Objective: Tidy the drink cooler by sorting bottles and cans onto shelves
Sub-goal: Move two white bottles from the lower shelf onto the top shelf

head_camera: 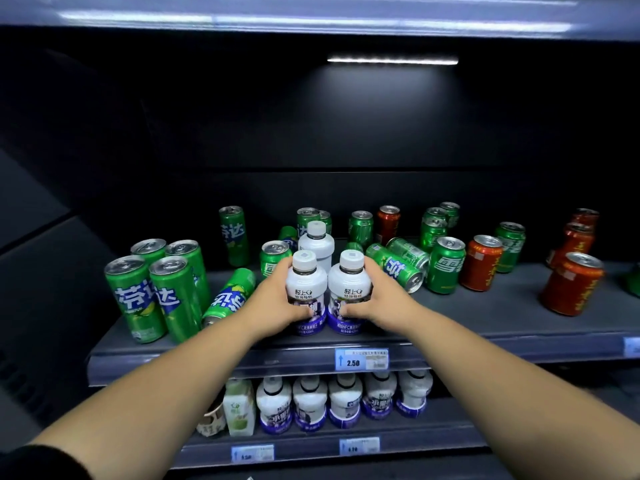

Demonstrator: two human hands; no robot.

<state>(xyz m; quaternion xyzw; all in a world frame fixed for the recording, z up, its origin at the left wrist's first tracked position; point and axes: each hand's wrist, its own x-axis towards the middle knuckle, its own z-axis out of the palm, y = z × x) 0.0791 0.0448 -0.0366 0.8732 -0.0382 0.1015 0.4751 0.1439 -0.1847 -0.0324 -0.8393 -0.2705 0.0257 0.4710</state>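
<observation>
Two white bottles with purple labels stand side by side at the front of the upper shelf (485,327). My left hand (273,299) grips the left bottle (305,282) and my right hand (377,296) grips the right bottle (349,282). A third white bottle (316,244) stands just behind them. Several tall green cans (156,289) stand at the left, and one green can (227,296) lies on its side beside my left wrist. Short green cans (445,265) and red cans (481,261) stand scattered to the right, with a tipped green can (398,271) near my right hand.
A lower shelf (311,441) carries a row of the same white bottles (310,403) and a green-white carton (239,407). A price tag (362,359) marked 2.50 hangs on the upper shelf's front edge. More red cans (571,285) stand at the far right.
</observation>
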